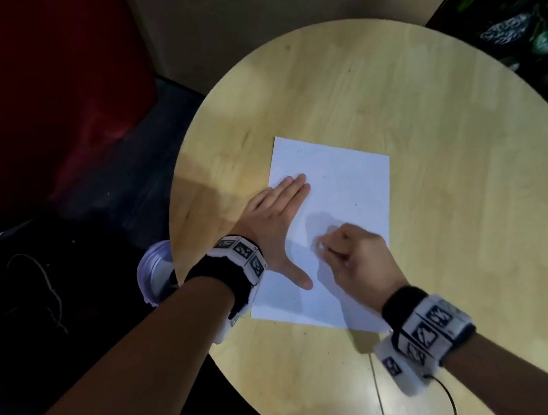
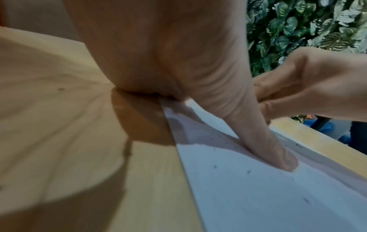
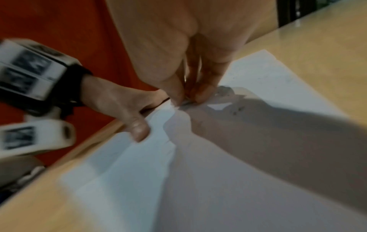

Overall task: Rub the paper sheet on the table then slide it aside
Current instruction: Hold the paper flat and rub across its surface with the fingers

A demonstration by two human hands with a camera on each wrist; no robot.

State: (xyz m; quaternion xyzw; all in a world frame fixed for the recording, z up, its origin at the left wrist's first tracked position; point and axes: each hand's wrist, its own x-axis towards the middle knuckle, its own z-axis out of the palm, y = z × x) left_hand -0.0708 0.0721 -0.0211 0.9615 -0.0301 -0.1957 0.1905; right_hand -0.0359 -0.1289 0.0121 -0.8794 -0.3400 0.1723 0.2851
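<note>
A white paper sheet with faint dark specks lies flat on the round wooden table. My left hand presses flat on the sheet's left edge, fingers straight and thumb spread. In the left wrist view the thumb lies on the paper. My right hand hovers low over the sheet's middle, its fingertips pinching a small whitish object against the paper. The right wrist view shows that pinch on the paper, beside the left hand. What the object is stays unclear.
A pale round container sits below the table's left rim. A thin cable crosses the near part of the table. Red fabric lies far left, leafy plants far right. Bare wood surrounds the sheet.
</note>
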